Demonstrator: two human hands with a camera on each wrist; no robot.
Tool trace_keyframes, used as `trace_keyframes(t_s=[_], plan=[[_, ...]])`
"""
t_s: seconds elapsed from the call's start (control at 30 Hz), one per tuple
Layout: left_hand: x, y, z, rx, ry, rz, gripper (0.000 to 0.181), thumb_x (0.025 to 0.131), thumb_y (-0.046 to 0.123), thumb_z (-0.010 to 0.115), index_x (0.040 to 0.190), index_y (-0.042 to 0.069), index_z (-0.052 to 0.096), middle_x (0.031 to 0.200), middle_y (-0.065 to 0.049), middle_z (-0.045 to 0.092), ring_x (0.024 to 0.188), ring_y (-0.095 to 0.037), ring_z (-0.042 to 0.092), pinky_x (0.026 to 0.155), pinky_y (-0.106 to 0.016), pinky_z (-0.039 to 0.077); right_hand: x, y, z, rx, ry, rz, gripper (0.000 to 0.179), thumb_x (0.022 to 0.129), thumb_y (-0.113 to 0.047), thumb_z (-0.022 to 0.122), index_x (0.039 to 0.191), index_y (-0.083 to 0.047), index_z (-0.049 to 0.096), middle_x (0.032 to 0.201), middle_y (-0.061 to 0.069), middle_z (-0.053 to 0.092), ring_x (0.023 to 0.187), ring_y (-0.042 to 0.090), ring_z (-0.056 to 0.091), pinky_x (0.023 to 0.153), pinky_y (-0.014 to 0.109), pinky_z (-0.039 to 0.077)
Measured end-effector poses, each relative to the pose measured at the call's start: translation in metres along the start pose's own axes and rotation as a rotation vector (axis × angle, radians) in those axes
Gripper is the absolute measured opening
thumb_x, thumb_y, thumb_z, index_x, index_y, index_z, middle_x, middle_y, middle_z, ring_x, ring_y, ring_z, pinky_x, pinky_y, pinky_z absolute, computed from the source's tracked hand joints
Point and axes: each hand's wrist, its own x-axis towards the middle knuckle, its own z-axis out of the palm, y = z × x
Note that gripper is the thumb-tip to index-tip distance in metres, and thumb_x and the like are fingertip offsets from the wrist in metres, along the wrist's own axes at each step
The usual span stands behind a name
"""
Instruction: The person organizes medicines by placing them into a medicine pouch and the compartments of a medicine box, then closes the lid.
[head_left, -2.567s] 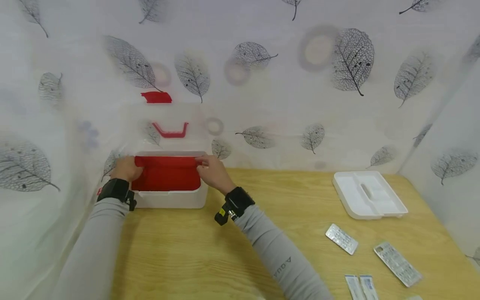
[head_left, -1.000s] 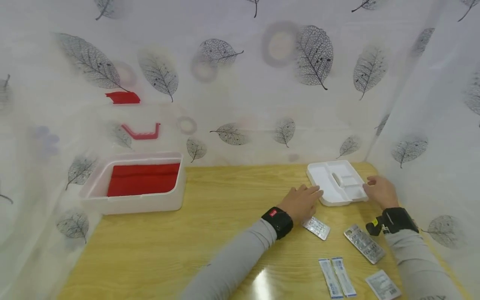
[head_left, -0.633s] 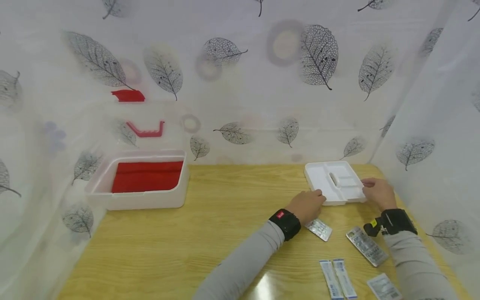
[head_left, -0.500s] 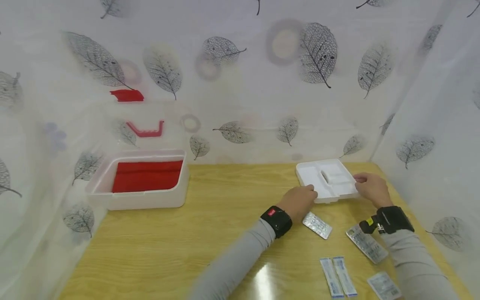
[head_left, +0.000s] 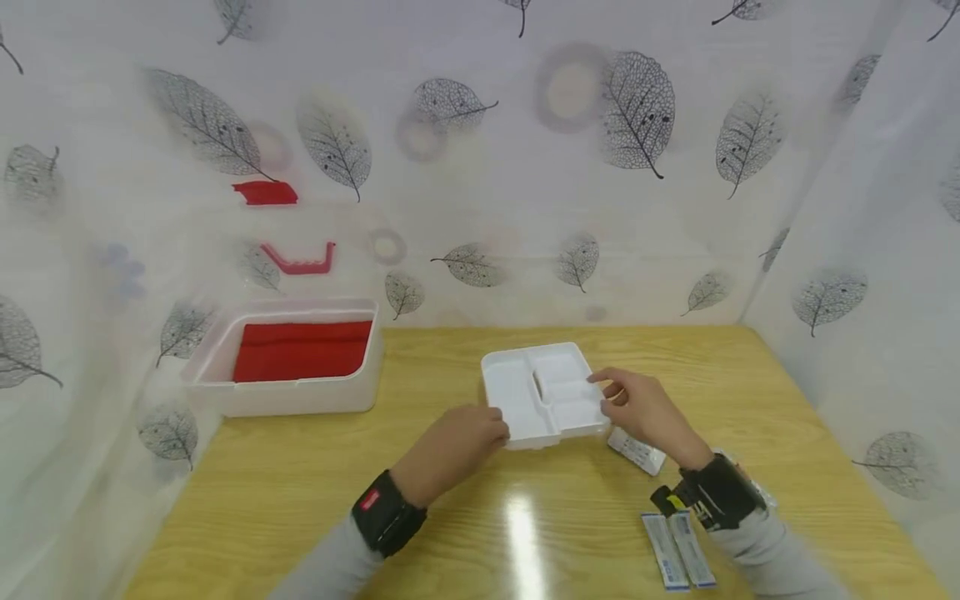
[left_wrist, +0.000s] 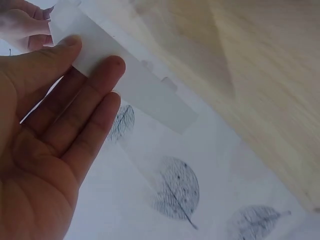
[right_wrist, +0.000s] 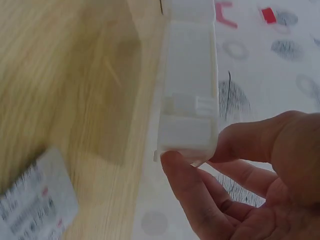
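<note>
Both hands hold a white divided tray (head_left: 510, 392) by its sides, over the middle of the wooden table. My left hand (head_left: 450, 450) pinches the near left side; in the left wrist view its thumb and fingertips press on the tray's pale wall (left_wrist: 145, 95). At the right side, my right hand (head_left: 648, 412) grips the tray between thumb and fingers, and the right wrist view shows a fingertip under the tray's end (right_wrist: 187, 132). A strip of table shows below the tray there, with a shadow on it. The compartments hold nothing visible.
A white box (head_left: 300, 398) with red fabric (head_left: 303, 350) inside stands at the back left, its lid with a red handle (head_left: 303, 267) raised behind. A blister pack (head_left: 637, 450) and two narrow sachets (head_left: 678, 550) lie right. Another pack (head_left: 757, 487) is partly hidden by the right wrist.
The hands have left the box, taken hold of the tray at the back right, and carried it left and slightly nearer, to mid-table. The red fabric now lies flat in the box.
</note>
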Motion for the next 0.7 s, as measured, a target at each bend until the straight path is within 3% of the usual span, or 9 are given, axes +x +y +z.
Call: trace_keyframes(t_s=[0.17, 0.33, 0.43, 0.57, 0.7], plan=[[-0.057, 0.007, -0.004, 0.08, -0.041, -0.019, 0.012, 0.088, 0.008, 0.075, 0.085, 0.019, 0.075, 0.079, 0.01, 0.063, 0.071, -0.004, 0.054, 0.065, -0.021, 0.049, -0.023, -0.029, 0.039, 0.002, -0.058, -0.078, 0.032, 0.085, 0.002, 0.066, 0.117, -0.003, 0.067, 0.095, 0.009, 0.063, 0.081, 0.017, 0.061, 0.069, 0.032, 0.052], [-0.095, 0.02, -0.003, 0.108, -0.037, 0.019, 0.018, 0.082, 0.001, 0.075, 0.081, 0.018, 0.071, 0.082, 0.009, 0.063, 0.074, -0.004, 0.054, 0.07, -0.02, 0.049, -0.048, -0.04, 0.063, 0.027, -0.113, -0.108, 0.025, 0.08, 0.005, 0.07, 0.104, -0.003, 0.065, 0.085, 0.001, 0.053, 0.075, 0.01, 0.051, 0.063, 0.024, 0.046], [-0.108, 0.027, 0.0, 0.124, -0.03, 0.025, 0.02, 0.079, -0.002, 0.075, 0.079, 0.018, 0.07, 0.081, 0.009, 0.061, 0.073, -0.005, 0.053, 0.07, -0.02, 0.049, -0.06, -0.041, 0.072, 0.029, -0.126, -0.151, 0.025, 0.08, 0.004, 0.071, 0.102, -0.004, 0.063, 0.084, 0.0, 0.051, 0.074, 0.006, 0.048, 0.062, 0.022, 0.046], [-0.113, 0.031, 0.006, 0.126, -0.054, 0.005, 0.019, 0.078, 0.0, 0.076, 0.076, 0.017, 0.07, 0.077, 0.008, 0.057, 0.069, -0.006, 0.05, 0.068, -0.022, 0.048, -0.068, -0.041, 0.076, 0.038, -0.134, -0.174, 0.025, 0.081, 0.002, 0.073, 0.101, -0.006, 0.06, 0.085, 0.0, 0.05, 0.073, 0.004, 0.047, 0.062, 0.021, 0.046], [-0.115, 0.034, 0.007, 0.068, -0.096, -0.063, 0.011, 0.086, 0.014, 0.076, 0.077, 0.017, 0.071, 0.082, 0.007, 0.061, 0.067, -0.007, 0.05, 0.064, -0.023, 0.047, -0.072, -0.04, 0.076, 0.051, -0.168, -0.186, 0.031, 0.086, -0.005, 0.075, 0.113, -0.006, 0.059, 0.084, -0.001, 0.051, 0.072, 0.003, 0.047, 0.062, 0.022, 0.045]])
